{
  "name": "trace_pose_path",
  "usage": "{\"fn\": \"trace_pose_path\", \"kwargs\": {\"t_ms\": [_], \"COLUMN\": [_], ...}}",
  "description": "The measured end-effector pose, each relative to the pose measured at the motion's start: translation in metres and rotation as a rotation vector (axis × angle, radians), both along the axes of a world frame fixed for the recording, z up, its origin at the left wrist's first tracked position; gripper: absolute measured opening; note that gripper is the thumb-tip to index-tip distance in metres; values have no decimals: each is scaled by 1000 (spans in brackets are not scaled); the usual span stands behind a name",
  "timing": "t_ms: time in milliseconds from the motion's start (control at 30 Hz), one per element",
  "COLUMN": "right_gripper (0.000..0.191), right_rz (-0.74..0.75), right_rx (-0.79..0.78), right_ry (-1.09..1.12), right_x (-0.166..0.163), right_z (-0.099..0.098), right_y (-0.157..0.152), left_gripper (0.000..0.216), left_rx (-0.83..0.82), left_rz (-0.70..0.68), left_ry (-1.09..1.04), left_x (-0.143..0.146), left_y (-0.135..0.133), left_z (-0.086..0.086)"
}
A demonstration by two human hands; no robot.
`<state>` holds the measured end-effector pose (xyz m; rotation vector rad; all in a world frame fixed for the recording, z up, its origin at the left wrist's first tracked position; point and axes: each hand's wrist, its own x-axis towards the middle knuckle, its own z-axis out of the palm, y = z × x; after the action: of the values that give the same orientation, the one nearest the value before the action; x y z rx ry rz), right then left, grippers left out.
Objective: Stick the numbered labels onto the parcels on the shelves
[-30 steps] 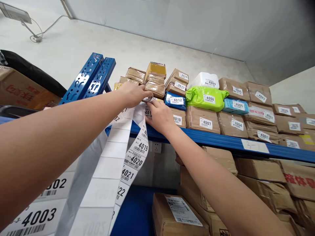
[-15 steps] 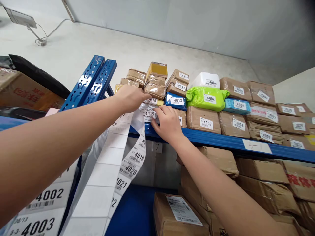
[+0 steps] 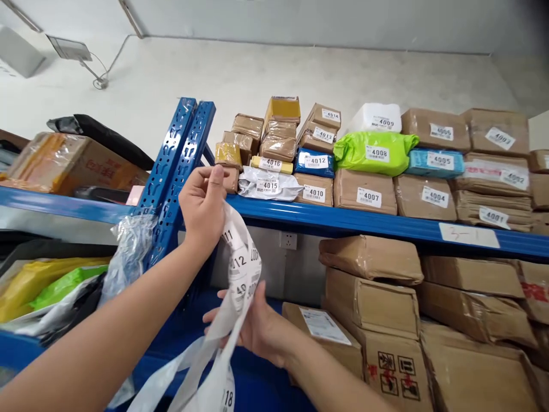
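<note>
My left hand is closed, with the thumb up, on the upper end of a long strip of white number labels. The strip hangs twisted, and printed numbers such as 12 and 18 show on it. Lower down, my right hand has its fingers stretched apart behind the strip, its thumb beside the strip's edge. Behind my left hand, on the blue shelf, lie a white bag parcel labelled 4015, a yellow parcel labelled 4016 and a small yellow-taped box.
Labelled parcels stand along the blue shelf beam, including a green bag marked 4008. Larger cardboard boxes fill the level below. Blue perforated posts rise at left, beside shelves of bagged parcels.
Both hands have come away from the parcels labelled 4016 and 4015. My left hand now holds the strip further left and lower; my right hand has dropped beside the strip. The view has shifted.
</note>
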<state>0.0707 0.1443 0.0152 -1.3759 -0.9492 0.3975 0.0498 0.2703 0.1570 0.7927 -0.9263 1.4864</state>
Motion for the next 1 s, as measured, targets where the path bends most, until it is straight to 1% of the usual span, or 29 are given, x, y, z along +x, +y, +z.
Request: {"fn": "trace_pose_path", "kwargs": {"t_ms": [33, 67, 133, 200, 233, 267, 300, 400, 433, 533, 600, 667, 733, 767, 800, 833, 900, 933, 1000], "right_gripper": [91, 80, 56, 40, 37, 36, 36, 34, 34, 31, 27, 21, 17, 16, 15, 14, 14, 14, 15], "right_rz": [0, -3, -25, -121, -194, -270, -350, -538, -589, -738, -837, -935, -1051, -1107, -1157, -1198, -1248, -1264, -1309], "right_rx": [21, 41, 123, 268, 341, 405, 464, 578, 603, 665, 705, 732, 747, 748, 742, 725, 659, 617, 536], "right_ry": [8, -8, -5, 51, 72, 87, 93, 65, 43, -68, -139, -205, -291, -346, -406, -466, -574, -623, -706], "right_x": [-1, -3, -9, -14, -15, -16, -16, -15, -15, -17, -17, -16, -14, -14, -14, -15, -20, -23, -33], "right_z": [-9, -17, -28, -35, -37, -39, -41, -47, -50, -55, -55, -55, -55, -56, -57, -57, -60, -61, -67], "right_y": [3, 5, 4, -3, -8, -15, -22, -44, -50, -66, -75, -86, -99, -105, -111, -116, -125, -128, -135], "left_gripper": [23, 25, 30, 40, 47, 53, 57, 63, 63, 62, 59, 49, 37, 38, 45, 52, 60, 59, 44], "left_rx": [-12, -8, 47, 145, 197, 258, 334, 592, 661, 767, 805, 756, 599, 508, 439, 400, 454, 508, 582], "left_rz": [-24, -20, 74, 217, 261, 270, 239, 41, -6, -43, -62, -120, -255, -346, -444, -536, -662, -694, -721], "left_ry": [4, 11, 50, 135, 179, 217, 247, 304, 321, 413, 550, 726, 902, 990, 1074, 1148, 1240, 1262, 1312], "left_x": [-2, -4, -10, -17, -19, -22, -23, -23, -22, -19, -19, -22, -30, -35, -41, -48, -63, -69, -79], "left_y": [-1, -2, -3, -1, 0, 3, 5, 15, 17, 18, 13, 1, -15, -24, -34, -44, -63, -70, -80], "left_z": [0, -1, -3, -8, -11, -15, -20, -42, -51, -77, -94, -113, -139, -154, -171, -190, -226, -243, -272]}}
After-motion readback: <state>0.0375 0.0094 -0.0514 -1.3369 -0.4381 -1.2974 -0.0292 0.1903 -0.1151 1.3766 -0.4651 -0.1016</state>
